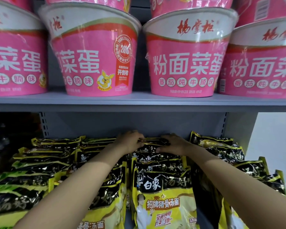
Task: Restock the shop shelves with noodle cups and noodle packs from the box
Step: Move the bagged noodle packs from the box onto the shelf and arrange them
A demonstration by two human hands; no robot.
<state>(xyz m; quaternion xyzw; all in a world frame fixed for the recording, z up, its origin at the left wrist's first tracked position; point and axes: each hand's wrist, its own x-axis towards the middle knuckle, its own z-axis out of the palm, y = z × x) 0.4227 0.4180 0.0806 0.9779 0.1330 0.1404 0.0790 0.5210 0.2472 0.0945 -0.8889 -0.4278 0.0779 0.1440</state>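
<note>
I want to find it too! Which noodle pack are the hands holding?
Look at the lower shelf, under the pink noodle cups. In the middle row of black-and-yellow packs, it is the rearmost pack. Only this one has the left hand and right hand on it.

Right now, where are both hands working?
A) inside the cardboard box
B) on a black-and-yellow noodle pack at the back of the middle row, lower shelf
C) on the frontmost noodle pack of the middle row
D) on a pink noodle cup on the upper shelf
B: the left hand and right hand both grip the rear noodle pack on the lower shelf, below the pink noodle cups.
</note>
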